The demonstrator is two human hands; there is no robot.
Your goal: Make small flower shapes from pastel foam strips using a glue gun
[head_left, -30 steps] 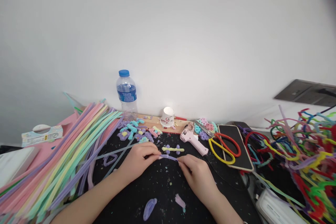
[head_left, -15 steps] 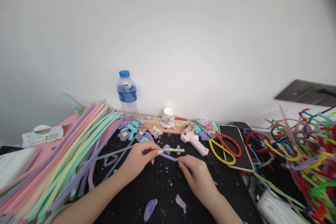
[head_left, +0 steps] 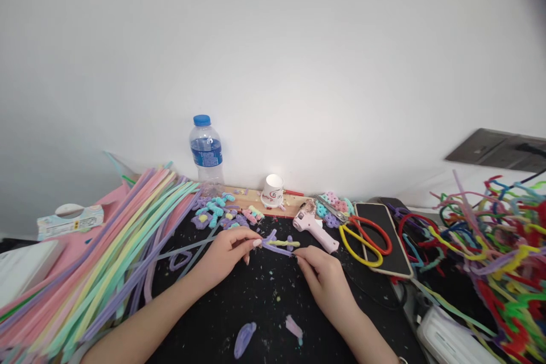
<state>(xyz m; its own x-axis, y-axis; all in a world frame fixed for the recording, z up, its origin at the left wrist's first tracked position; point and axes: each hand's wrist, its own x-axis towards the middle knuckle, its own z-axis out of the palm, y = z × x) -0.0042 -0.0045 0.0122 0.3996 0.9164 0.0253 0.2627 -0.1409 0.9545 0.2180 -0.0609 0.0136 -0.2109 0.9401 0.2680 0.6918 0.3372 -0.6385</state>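
My left hand [head_left: 234, 249] pinches one end of a purple pipe cleaner [head_left: 278, 250] between thumb and fingertips, above the black mat. The strand runs to the right, and its far end meets the closed fingertips of my right hand [head_left: 326, 276]. Just behind it lies a short yellow pipe cleaner piece [head_left: 281, 243] with purple bits around it. Small pipe cleaner flowers [head_left: 230, 218] in purple, with a blue twisted piece [head_left: 216, 207], sit beyond my left hand. A pink glue gun [head_left: 316, 230] rests beyond my right hand.
Long pastel pipe cleaners [head_left: 111, 256] are heaped at left, a multicoloured tangle [head_left: 507, 261] at right. Scissors [head_left: 362, 242] lie across a phone [head_left: 386, 239]. A bottle [head_left: 207, 153] and paper cup [head_left: 272, 190] stand by the wall. A purple loop [head_left: 244, 340] lies at the front.
My right hand has shifted slightly right and up along the purple strand to its end. My left hand has moved a little left, and more of the strand shows between them.
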